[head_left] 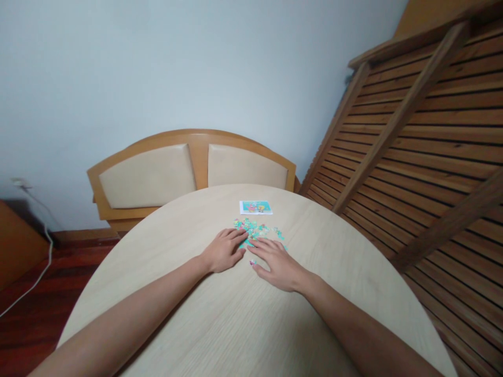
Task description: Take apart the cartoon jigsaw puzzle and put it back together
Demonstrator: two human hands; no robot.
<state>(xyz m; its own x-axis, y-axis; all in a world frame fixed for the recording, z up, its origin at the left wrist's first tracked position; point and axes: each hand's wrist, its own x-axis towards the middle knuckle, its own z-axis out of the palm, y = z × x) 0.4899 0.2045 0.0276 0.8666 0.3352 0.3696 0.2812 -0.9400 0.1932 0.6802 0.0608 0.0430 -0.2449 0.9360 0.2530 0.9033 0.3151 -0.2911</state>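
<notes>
Several small jigsaw puzzle pieces (251,227), mostly turquoise with bits of yellow and pink, lie in a loose heap on the round wooden table (220,324). My left hand (222,252) rests palm down at the heap's near left side, its fingers stretched out and touching the edge pieces. From the near right, my right hand (277,263) lies flat over some pieces, fingers extended and thumb apart. A single pinkish piece (252,262) sits by my right thumb. Some pieces are hidden under the fingers. Behind the heap lies a picture card (255,207) with pink and yellow cartoon figures.
Beyond the table's far edge stands a wooden headboard with cream padded panels (147,178), against a pale wall (196,63). A slatted wooden frame (393,131) leans along the right side. On the left, a white cable (49,251) runs down to the dark red floor (43,309).
</notes>
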